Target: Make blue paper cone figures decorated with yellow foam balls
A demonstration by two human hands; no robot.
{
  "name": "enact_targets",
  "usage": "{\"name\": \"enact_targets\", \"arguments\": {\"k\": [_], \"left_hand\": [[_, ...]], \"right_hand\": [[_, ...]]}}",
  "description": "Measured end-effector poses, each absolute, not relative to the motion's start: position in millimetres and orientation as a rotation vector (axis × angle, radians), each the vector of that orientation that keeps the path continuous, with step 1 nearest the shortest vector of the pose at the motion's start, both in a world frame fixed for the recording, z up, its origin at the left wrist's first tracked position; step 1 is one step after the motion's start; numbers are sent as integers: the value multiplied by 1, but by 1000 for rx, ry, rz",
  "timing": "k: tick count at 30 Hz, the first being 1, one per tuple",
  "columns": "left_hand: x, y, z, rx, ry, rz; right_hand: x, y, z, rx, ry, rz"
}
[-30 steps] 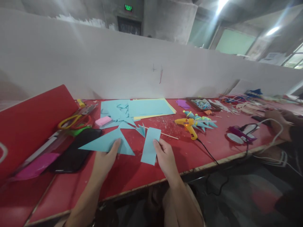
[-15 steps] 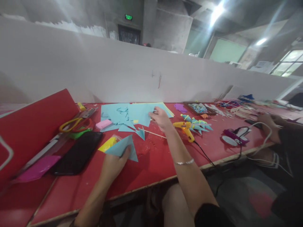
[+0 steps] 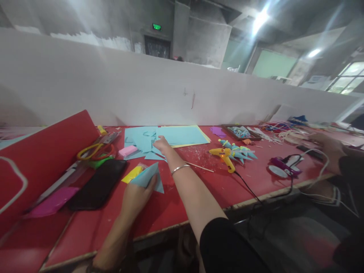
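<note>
My left hand [image 3: 139, 195] is closed around a folded light-blue paper triangle [image 3: 145, 176], near the front left of the red table. The thumb presses on the paper and its point sticks up. My right hand [image 3: 163, 145] reaches across to the back, over the left end of a large blue paper sheet [image 3: 184, 134] and beside blue paper scraps [image 3: 142, 141]. Its fingertips are small and partly hidden, so I cannot make out whether they grip a piece. Under the left hand's paper lies a yellow packet [image 3: 131, 174].
A black phone [image 3: 98, 184], scissors [image 3: 89, 150], a pink packet [image 3: 55, 201] and a pink block [image 3: 127, 151] lie left. To the right are a yellow glue gun [image 3: 224, 156] with its cord, blue spiky paper pieces [image 3: 240, 151], a thin stick [image 3: 200, 167] and another person's arm [image 3: 331, 149].
My right hand has moved left over the paper, from the large sheet's middle to its left end. The left hand keeps its hold on the folded triangle. The view has shifted slightly.
</note>
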State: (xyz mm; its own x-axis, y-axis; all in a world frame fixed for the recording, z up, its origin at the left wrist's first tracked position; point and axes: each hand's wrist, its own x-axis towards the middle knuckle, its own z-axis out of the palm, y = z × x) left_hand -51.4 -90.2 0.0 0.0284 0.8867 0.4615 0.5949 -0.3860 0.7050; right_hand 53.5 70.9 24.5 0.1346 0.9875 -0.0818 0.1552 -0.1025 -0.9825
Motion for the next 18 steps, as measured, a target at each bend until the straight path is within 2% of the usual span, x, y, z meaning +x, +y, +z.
{"name": "enact_targets", "arguments": {"k": [4,10,14,18], "left_hand": [[-51,-89,2,2137,1471,1192],[-49,-90,8,1917,1405,1335],[-46,-97,11,1736,1390,1260],[-43,-102,13,1684,1330,1203]], "right_hand": [[61,52,37,-1357,-1207,1170],[98,-23,69,-950,-1434,1218],[117,-73,63,-950,-1612,978],[120,-96,47,-981,-1559,1014]]}}
